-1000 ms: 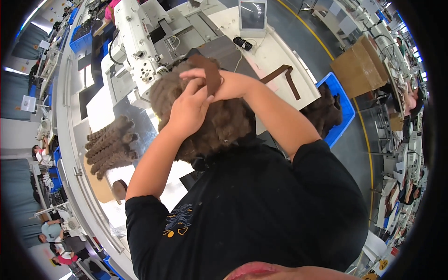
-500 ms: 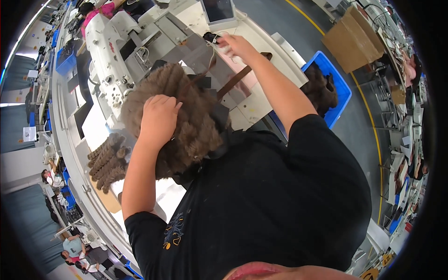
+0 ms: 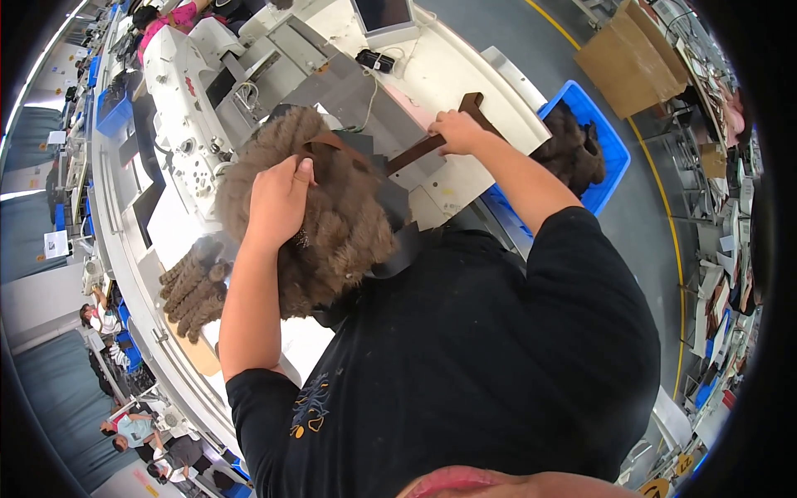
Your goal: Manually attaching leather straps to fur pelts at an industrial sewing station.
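My left hand [image 3: 279, 197] bends its fingers against the fluffy brown fur piece [image 3: 342, 228] by the white bench's [image 3: 465, 73] near edge, seemingly steadying it; whether they pinch, I cannot tell. My right hand [image 3: 457, 133] grips the flat dark-brown strap [image 3: 413, 156] toward the near right corner, apparently controlling its slack.

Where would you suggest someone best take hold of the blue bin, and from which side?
I'd likely grip the blue bin by its right rim, coming from the aisle floor: that edge is exposed, while the white table crowds its left side.
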### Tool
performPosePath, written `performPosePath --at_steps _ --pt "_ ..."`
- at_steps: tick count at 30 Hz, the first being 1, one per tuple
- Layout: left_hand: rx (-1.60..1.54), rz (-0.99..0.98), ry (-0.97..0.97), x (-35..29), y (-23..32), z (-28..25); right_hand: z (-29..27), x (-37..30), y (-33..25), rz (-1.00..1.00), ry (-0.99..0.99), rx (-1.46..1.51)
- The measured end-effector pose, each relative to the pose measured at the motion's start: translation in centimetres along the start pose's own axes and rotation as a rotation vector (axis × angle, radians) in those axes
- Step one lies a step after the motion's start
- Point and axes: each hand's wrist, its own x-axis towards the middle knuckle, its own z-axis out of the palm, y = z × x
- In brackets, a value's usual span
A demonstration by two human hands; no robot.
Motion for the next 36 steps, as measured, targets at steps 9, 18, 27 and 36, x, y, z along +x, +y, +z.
performPosePath --at_steps 9,18,27,36 --pt "0.071 0.056 0.062 -0.5 -0.7 0.5 -7.7 -3.2 -2.6 0.34 -0.255 0.768" --pt "0.306 0.19 0.013 -0.6 0.6 0.2 -26.1 -2.1 -17.7 -0.456 -0.276 0.644" --pt "0.128 0.074 0.025 -0.1 -0.5 0.9 -27.6 4.9 -29.4 -0.745 0.016 1.437" --pt "0.052 -0.044 0.007 0.0 -1.3 0.8 -16.0 2.8 -18.0 -0.266 -0.103 0.883"
